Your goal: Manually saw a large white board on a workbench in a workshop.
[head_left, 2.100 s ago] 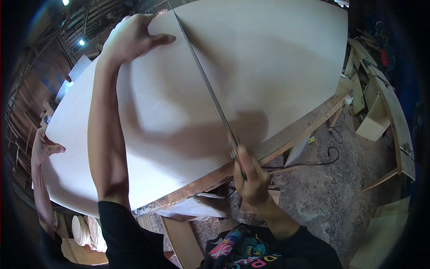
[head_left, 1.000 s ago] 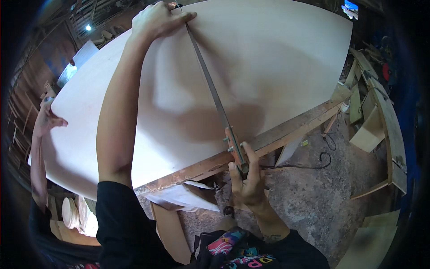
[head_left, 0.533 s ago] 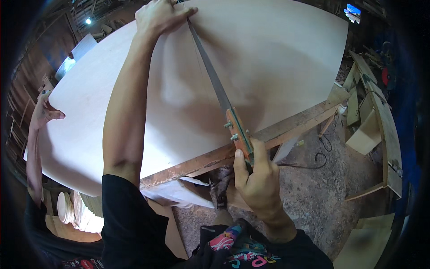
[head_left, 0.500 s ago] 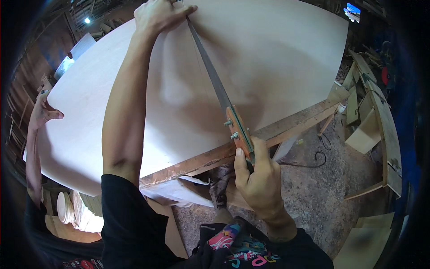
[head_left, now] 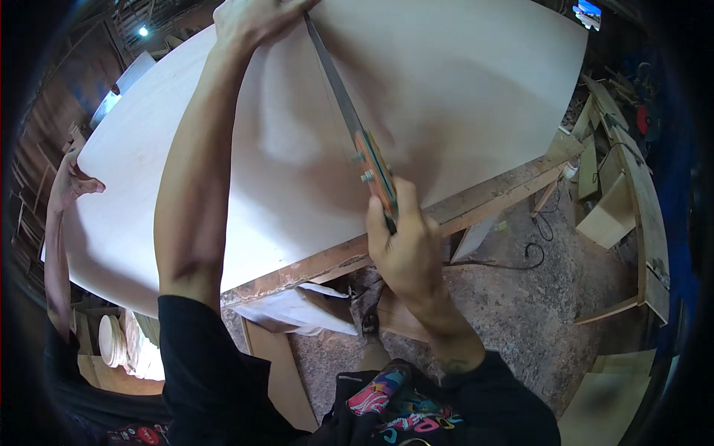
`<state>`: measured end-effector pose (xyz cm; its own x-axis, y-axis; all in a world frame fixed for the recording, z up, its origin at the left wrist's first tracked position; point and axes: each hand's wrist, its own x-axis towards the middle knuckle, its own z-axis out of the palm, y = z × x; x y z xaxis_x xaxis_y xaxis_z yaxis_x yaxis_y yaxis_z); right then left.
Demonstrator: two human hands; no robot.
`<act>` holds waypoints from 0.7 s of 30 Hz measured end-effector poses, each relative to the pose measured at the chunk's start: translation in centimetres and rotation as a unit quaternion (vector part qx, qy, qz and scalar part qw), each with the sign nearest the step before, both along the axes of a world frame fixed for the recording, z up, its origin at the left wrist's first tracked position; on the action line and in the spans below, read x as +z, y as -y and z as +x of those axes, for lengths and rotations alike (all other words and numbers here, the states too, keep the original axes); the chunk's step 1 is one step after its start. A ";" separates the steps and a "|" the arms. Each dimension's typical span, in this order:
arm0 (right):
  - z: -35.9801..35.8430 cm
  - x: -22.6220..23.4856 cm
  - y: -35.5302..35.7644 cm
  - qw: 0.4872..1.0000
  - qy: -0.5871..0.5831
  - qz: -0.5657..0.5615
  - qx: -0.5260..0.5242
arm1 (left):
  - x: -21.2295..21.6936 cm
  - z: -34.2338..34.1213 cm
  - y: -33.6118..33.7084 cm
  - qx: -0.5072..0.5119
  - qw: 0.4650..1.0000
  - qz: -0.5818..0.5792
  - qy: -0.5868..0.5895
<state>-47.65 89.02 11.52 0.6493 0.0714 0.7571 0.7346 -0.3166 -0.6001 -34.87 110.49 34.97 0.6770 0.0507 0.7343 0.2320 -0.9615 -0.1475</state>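
Note:
A large pale plywood sheet (head_left: 461,82) spreads across the upper view. My right hand (head_left: 405,241) is wrapped round the wooden handle of a handsaw (head_left: 339,93), which has bolts with nuts on the handle's side. Its long narrow blade slants up and left over the sheet, and a thin line runs beside it. At the top edge, my left hand (head_left: 251,21) lies on the sheet by the far end of the blade, thumb stretched toward it; the other fingers are partly out of view. The blade's tip is hidden near that hand.
At the left, another person's hand (head_left: 74,182) holds the sheet's edge. A wooden beam (head_left: 491,195) runs beneath the sheet's near side. White plastic sheeting (head_left: 297,316) hangs below it. A long curved wooden frame (head_left: 641,215) stands at the right, and a dark cable (head_left: 513,264) lies on the floor.
My right hand has pushed the saw forward, up and slightly left, along the sheet. My left hand stays by the blade's far end, while the view has shifted slightly.

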 end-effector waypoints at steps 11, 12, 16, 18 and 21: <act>-0.1 -3.7 0.2 1.000 -0.006 0.026 0.009 | 1.3 -1.7 -5.5 -0.024 0.991 0.019 -0.131; -0.3 -3.6 0.1 0.999 0.020 0.032 0.003 | 0.5 -2.4 -5.4 -0.055 0.992 0.034 -0.104; 1.7 0.5 -1.2 0.997 0.069 0.025 -0.009 | 0.5 -2.9 -6.6 -0.087 0.992 0.049 -0.080; 3.9 3.7 -2.6 0.999 -0.029 0.005 0.026 | 0.5 -2.4 -6.4 -0.092 0.991 0.050 -0.078; 1.9 -0.9 -1.9 1.000 -0.006 0.027 0.002 | 0.2 -1.7 -5.3 -0.102 0.991 0.048 -0.065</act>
<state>-45.75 90.93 10.60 0.6586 0.0332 0.7518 0.7280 -0.2811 -0.6253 -36.62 115.75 35.22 0.7549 -0.1635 0.6351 0.0064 -0.9665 -0.2566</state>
